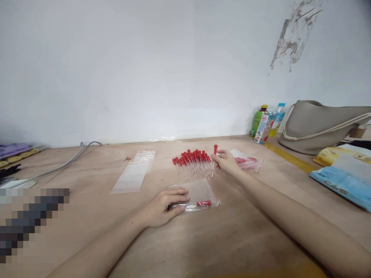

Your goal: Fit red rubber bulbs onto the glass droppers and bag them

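Note:
My left hand (166, 205) lies with fingers spread over the left part of a clear zip bag (199, 189) on the table. Inside that bag, near its right end, shows a red rubber bulb (203, 203). My right hand (226, 162) pinches a glass dropper (215, 150), its red bulb up and its clear tube pointing down. Just left of it lies a pile of red-bulbed droppers (193, 157), tubes toward me. Behind my right wrist, partly hidden, rests a filled zip bag (251, 165) with red bulbs in it.
Flat zip bags (136, 173) lie left of the pile. Bottles (262, 123) and a grey bag (319, 123) stand at the back right, with blue tissue packs (342, 185) nearer. A grey cable (66, 164) crosses the left side. A wall (130, 77) closes the back.

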Tool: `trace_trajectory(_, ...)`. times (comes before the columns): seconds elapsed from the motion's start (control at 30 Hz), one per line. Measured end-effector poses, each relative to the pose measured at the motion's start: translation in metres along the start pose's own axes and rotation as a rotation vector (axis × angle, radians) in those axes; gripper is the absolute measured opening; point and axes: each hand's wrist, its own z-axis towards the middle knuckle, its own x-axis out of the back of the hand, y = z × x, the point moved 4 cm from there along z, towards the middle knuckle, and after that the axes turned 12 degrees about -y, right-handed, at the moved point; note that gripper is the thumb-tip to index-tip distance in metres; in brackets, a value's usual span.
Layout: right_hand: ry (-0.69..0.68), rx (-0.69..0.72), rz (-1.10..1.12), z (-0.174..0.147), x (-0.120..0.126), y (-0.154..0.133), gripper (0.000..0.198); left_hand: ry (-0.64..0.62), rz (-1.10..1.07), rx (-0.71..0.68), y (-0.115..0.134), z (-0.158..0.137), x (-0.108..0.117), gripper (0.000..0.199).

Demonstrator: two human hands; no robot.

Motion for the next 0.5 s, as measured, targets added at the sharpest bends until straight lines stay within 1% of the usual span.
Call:
trace_trajectory(0.07, -0.005, 0.068, 0.106, -0.022, 0.004, 0.006, 0.05, 0.002, 0.008, -0.002, 0.001, 0.0, 0.0, 0.036)
trace_trajectory(0.1, -0.007, 0.105, 0.153, -0.033, 0.005, 0.009, 0.057, 0.002, 0.012, 0.002, 0.001, 0.001, 0.0, 0.037)
trace_trajectory(0.17, -0.018, 0.137, 0.205, -0.05, 0.006, 0.014, 0.062, -0.006, 0.023, 0.013, 0.001, 0.001, 0.0, 0.038)
trace_trajectory(0.27, -0.018, 0.134, 0.253, -0.066, 0.004, 0.017, 0.058, -0.027, 0.043, 0.035, 0.002, 0.001, 0.0, 0.042)
trace_trajectory(0.37, -0.014, 0.103, 0.343, -0.071, -0.002, 0.018, 0.049, -0.041, 0.053, 0.052, 0.003, 0.001, 0.001, 0.044)
trace_trajectory(0.43, -0.053, 0.045, 0.414, -0.071, -0.006, 0.021, 0.039, -0.046, 0.056, 0.055, 0.004, 0.001, 0.002, 0.044)
trace_trajectory(0.5, -0.132, -0.019, 0.432, -0.07, -0.006, 0.023, 0.03, -0.051, 0.059, 0.057, 0.005, 0.001, 0.003, 0.045)
